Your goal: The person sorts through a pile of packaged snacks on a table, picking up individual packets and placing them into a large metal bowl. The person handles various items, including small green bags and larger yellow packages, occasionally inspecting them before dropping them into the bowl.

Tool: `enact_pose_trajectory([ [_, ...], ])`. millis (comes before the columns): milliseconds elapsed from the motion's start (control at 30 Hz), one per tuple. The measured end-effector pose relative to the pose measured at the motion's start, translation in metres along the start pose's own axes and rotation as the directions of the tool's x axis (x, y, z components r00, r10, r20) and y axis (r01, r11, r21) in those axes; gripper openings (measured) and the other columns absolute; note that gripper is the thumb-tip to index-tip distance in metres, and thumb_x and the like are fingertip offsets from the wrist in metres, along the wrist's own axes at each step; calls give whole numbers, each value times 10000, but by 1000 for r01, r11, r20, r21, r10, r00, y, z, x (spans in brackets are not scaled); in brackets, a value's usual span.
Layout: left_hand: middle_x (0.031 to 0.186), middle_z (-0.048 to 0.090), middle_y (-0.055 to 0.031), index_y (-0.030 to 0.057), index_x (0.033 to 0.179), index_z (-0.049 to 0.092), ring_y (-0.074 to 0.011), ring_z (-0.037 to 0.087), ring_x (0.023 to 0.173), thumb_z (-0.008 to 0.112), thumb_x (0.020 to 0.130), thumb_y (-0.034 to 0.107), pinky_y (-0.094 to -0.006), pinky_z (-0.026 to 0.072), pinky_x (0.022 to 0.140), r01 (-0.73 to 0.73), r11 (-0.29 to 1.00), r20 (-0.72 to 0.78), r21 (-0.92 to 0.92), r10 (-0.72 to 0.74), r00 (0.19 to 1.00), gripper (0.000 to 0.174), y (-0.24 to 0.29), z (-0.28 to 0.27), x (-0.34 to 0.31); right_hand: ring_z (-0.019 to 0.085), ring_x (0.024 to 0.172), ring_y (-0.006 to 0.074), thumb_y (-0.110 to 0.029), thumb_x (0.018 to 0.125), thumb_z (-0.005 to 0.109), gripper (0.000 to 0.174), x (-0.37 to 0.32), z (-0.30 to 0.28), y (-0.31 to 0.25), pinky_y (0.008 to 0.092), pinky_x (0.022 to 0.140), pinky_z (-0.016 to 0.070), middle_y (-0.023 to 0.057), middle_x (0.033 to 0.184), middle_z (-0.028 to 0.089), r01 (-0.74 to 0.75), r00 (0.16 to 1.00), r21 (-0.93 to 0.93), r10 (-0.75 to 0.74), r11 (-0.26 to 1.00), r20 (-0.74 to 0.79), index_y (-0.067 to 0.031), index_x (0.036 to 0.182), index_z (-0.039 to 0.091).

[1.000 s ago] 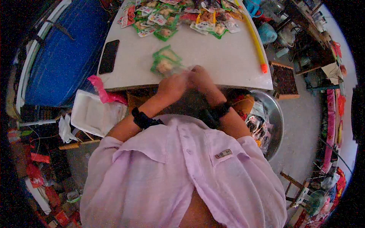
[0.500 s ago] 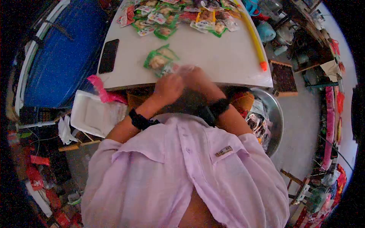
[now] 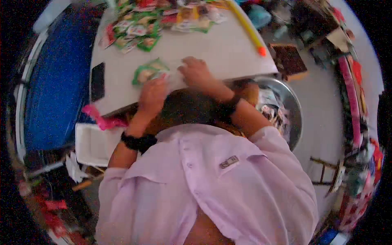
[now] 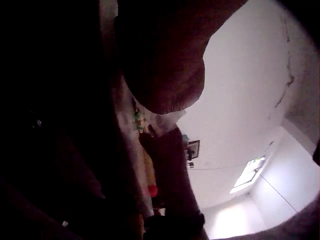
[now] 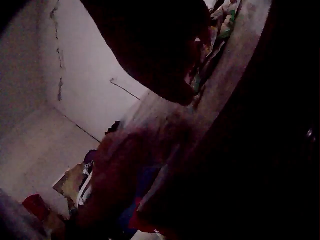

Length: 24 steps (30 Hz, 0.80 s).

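In the head view my left hand pinches the near end of a clear, green-edged snack packet with pale pieces inside, low over the white table. Another green edge shows just behind it, partly covered. My right hand is apart from the packet, over the table's near part, its fingers loosely bent and nothing visible in them. Both wrist views are dark; a whitish plastic edge shows beyond the left hand in the left one.
A pile of snack packets lies at the table's back. There is a dark phone at the left edge and a yellow tube along the right. A metal basin of packets and a white foam box stand below the table.
My hands, together over the packet earlier, have come apart: the left drew leftward with the packet, the right is off it. The head view has shifted, so the table sits further left.
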<state>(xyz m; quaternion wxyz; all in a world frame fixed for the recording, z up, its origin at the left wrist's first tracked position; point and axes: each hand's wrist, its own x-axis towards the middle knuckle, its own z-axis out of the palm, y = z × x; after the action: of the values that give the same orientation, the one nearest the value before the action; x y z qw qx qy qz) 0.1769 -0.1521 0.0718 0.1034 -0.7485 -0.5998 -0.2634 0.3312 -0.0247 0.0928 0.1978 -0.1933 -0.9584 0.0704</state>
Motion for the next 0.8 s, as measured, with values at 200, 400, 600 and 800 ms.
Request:
enact_pose_trajectory([
  [200,947,514,-133,12,949,496,-260,469,910,419,773,84,-321,339,813,72,972,-45,-222,-84,995,205,9,-81,-1,475,809,183,-163,629,505,60,-12,-68,-49,393,701,319,29,698,508,121,968,-40,-127,992,-217,-120,667,489],
  [400,932,509,-119,-1,902,491,-176,471,875,410,771,21,-283,362,774,268,754,217,-599,-170,961,156,43,-122,17,507,614,230,-181,636,505,88,-37,-122,-76,353,560,378,45,601,500,156,985,97,-147,983,-91,-98,644,476],
  [600,907,507,-103,7,894,477,-155,471,843,411,765,27,-272,356,772,509,383,468,-771,-202,861,146,74,-109,32,484,576,291,-125,655,483,87,-67,-137,-59,367,514,384,106,603,480,61,997,325,-72,944,23,-42,662,462],
  [800,885,509,-63,17,909,482,-142,458,858,455,747,73,-268,346,787,764,121,749,-634,-151,645,173,33,-48,-1,494,640,267,-142,674,516,131,-144,-179,-8,332,577,397,125,663,492,-285,941,478,337,831,-26,-35,739,478],
])
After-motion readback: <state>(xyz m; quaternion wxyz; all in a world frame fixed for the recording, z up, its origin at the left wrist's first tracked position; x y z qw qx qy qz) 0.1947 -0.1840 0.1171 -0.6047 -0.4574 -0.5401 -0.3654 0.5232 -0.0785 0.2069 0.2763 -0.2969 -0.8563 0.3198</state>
